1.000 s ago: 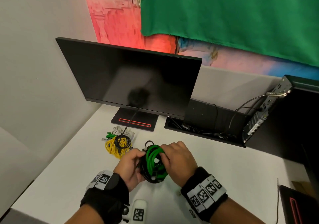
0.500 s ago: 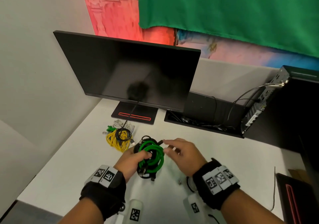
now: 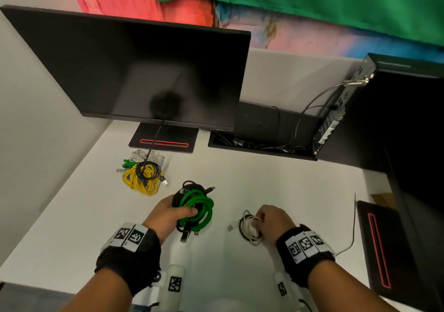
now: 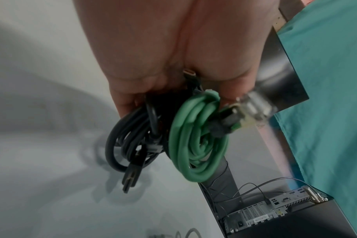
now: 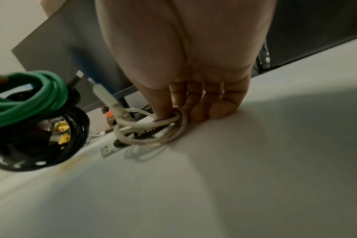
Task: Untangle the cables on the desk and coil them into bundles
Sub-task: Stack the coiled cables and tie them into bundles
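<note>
My left hand grips a bundle of coiled green cable and black cable just above the white desk. The left wrist view shows the green coil and black coil hanging from the curled fingers. To the right, my right hand pinches a small white cable coil lying on the desk. In the right wrist view the thumb and forefinger hold that white coil, and its USB plug rests on the surface.
A pile of yellow, green, white and black cables lies front of the monitor stand. The monitor stands behind. A cable tray and a computer case sit at the back right. A thin wire trails at the right.
My right hand let go of the green and black bundle, moved right and down, and took hold of the white coil. The left hand kept the bundle.
</note>
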The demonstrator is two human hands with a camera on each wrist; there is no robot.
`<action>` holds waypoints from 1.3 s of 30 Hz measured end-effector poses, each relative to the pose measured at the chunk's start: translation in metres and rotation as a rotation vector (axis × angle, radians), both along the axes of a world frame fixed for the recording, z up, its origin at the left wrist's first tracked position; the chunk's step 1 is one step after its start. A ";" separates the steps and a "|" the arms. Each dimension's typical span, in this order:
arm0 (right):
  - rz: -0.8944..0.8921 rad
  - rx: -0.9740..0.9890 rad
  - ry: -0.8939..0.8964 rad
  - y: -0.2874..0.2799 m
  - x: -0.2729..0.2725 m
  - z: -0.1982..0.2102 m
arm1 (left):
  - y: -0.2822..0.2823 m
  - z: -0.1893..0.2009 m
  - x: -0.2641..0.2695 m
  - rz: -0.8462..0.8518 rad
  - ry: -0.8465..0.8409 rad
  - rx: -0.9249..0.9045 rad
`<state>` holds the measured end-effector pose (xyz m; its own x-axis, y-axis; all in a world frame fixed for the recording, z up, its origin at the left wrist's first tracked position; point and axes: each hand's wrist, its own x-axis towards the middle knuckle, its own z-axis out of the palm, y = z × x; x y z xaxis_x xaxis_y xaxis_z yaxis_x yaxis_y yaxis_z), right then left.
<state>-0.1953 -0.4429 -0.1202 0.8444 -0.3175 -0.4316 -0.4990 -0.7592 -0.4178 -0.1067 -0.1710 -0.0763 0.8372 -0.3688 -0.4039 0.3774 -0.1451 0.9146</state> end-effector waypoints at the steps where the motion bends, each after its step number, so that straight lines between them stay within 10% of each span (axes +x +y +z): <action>1: -0.004 0.009 -0.012 0.004 0.000 -0.001 | -0.001 0.000 -0.001 -0.007 0.003 -0.002; 11: 0.120 0.707 -0.377 0.034 0.005 0.071 | 0.003 0.000 -0.005 0.014 0.113 -0.072; 28: 0.205 0.344 -0.863 0.103 0.034 0.078 | -0.012 0.039 -0.003 -0.065 0.084 -0.187; 39: 0.051 0.533 -0.467 0.055 0.003 0.068 | -0.029 0.006 -0.005 -0.177 -0.169 0.228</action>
